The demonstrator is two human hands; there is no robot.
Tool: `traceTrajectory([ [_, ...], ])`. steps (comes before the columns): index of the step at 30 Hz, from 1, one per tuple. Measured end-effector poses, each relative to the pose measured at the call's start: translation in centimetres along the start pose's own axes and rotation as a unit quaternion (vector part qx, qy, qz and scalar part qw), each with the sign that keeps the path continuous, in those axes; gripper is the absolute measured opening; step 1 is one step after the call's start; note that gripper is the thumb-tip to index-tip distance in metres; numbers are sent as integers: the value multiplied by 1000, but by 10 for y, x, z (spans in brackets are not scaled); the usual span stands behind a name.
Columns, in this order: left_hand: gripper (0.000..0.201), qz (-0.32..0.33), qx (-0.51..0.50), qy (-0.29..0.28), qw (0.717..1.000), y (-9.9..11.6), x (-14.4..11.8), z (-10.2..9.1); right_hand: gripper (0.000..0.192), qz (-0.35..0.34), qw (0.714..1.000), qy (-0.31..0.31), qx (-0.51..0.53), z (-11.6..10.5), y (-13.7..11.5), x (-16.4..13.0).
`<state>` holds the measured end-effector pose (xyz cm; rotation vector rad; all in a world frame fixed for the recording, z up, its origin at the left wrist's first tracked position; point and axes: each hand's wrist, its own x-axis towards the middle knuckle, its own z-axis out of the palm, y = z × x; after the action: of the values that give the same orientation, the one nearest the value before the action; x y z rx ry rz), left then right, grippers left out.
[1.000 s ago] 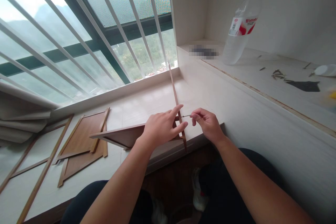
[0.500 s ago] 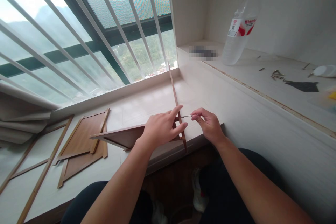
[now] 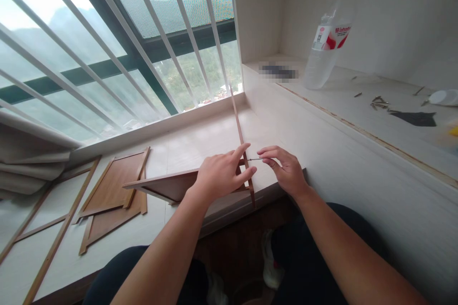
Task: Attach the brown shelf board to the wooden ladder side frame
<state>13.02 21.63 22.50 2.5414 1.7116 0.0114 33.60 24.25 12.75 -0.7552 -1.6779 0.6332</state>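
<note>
Now the right hand loosens: over the last half second its index finger lifts clear of the thumb, so the grip stands partly parted around the near end of a thin metal shaft; whether thumb or another finger keeps contact with that end, cannot tell. Shaft itself stays put, lying nearly level, far tip at the side of the long wooden strip, between the left hand's index finger and thumb. Left hand unmoved, spread over the joint where the strip meets the raised wooden panel; index and thumb well apart, reaching across the strip, remaining fingers hidden, so how tightly they hold cannot be told. Strip and panel show no shift on the white ledge. Reading of the change: a fresh hold being taken between small turns, alignment intact, the shaft apparently borne by the strip for the moment. Untouched nearby: flat wooden panels stacked to the left, and loose screws up on the shelf, near the plastic bottle
</note>
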Motion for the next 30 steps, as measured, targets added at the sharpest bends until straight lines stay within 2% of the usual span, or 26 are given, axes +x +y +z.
traceTrajectory([
  [8, 70, -2, -1, -2, 1000, 0, 0, -1, 18, -52, 997, 10, -61, 0, 1, -2],
  [14, 71, -3, -3, -1, 1000, 0, 0, 0, 15, -33, 998, -1, -47, -1, -2, 0],
  [17, 71, -2, -5, -1, 1000, 0, 0, 0, 16, 16, 1000, 0, -24, 0, -2, -1],
  [20, 70, 0, -4, 1, 1000, 0, 0, 0, 23, 94, 995, -6, 13, 2, -2, -4],
  [25, 70, -3, -2, -2, 1000, 0, 0, -1, 36, 220, 965, -21, 144, 6, -4, -4],
  [27, 70, -4, -3, -3, 1000, 0, 0, -1, 39, 246, 952, -31, 181, 6, -3, -3],
  [30, 70, -5, -3, -2, 1000, 1, 0, -1, 40, 259, 947, -31, 189, 6, -3, -1],
])
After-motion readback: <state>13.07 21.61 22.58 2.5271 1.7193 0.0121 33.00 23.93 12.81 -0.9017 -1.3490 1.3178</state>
